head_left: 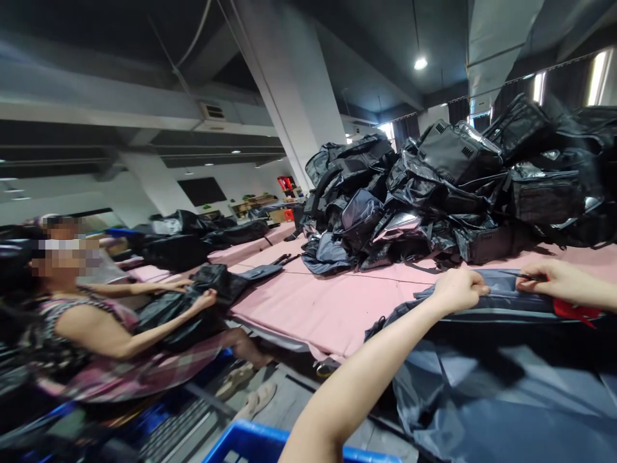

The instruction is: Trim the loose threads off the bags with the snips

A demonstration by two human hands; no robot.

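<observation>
A large grey-blue and black fabric bag (511,399) lies open in front of me, its upper edge resting on the pink-covered table. My left hand (460,290) is closed on the bag's grey edge, fingertips pinching the cloth. Just to the right, my right hand (554,283) is wrapped around small red-handled scissors (576,312). Their dark, narrow tip points left beside the same edge. Most of the tool is hidden by the palm.
Black and grey bags (434,193) form a high heap across the pink table (308,308). At left, a seated co-worker (106,328) handles a dark bag (212,280). A blue plastic crate (260,444) stands below my left forearm. Behind the table rises a white pillar (294,83).
</observation>
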